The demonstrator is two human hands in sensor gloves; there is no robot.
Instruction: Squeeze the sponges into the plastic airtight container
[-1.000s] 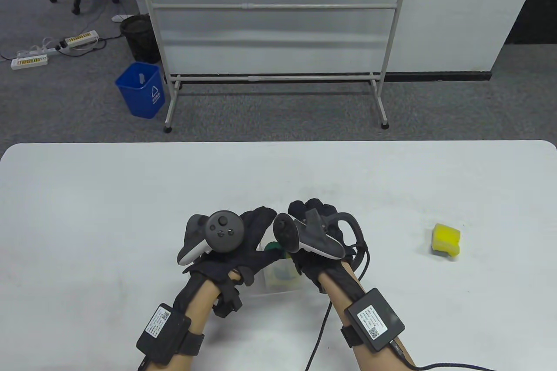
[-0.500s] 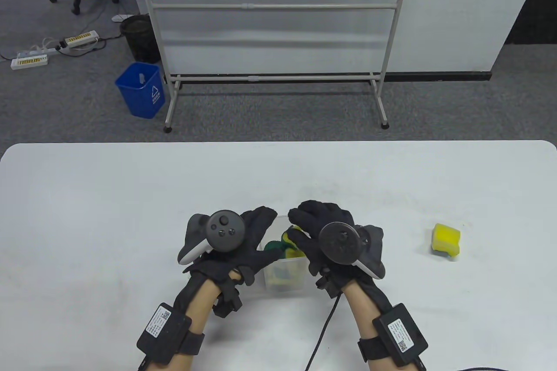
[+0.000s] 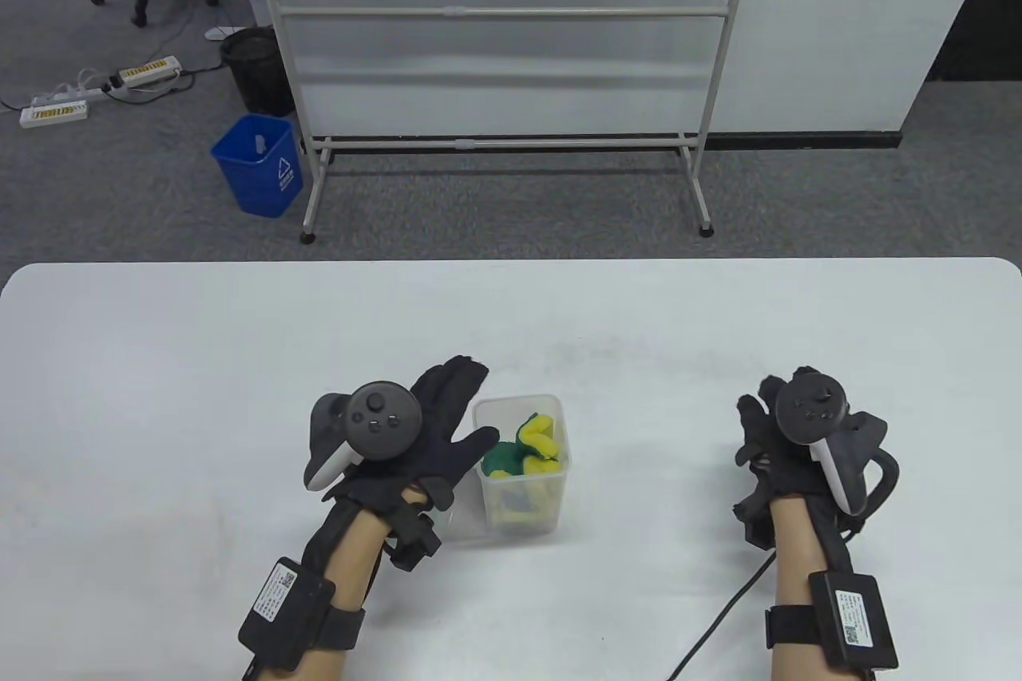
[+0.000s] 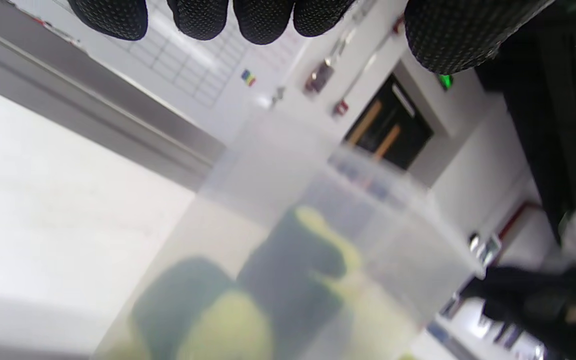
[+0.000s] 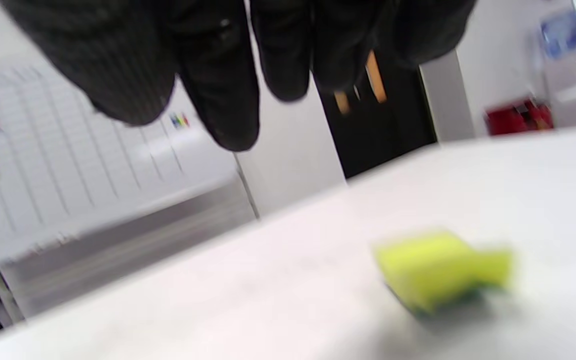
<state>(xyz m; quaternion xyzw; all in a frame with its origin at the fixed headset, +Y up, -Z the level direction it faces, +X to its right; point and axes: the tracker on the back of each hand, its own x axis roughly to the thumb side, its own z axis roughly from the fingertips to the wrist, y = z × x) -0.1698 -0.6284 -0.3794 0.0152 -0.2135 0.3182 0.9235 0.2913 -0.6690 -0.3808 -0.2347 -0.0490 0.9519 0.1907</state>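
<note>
A clear plastic container (image 3: 519,399) stands on the white table (image 3: 239,362), with crumpled yellow-and-green sponges (image 3: 527,451) sticking up inside. The left wrist view shows its wall (image 4: 278,165) and the sponges (image 4: 293,270) close up. My left hand (image 3: 471,405) lies open against the container's left side, fingers stretched out (image 4: 268,25). My right hand (image 3: 766,425) is far right and covers the loose sponge in the table view. In the right wrist view that yellow sponge (image 5: 438,267) lies on the table below my open fingers (image 5: 228,100), apart from them.
A black cable (image 3: 718,617) trails from my right wrist across the table's front. Beyond the far edge stand a whiteboard frame (image 3: 503,142) and a blue bin (image 3: 259,166) on the floor.
My right hand let go of the sponges in the container and moved right, over the loose yellow sponge. My left hand opened and slid slightly left along the container.
</note>
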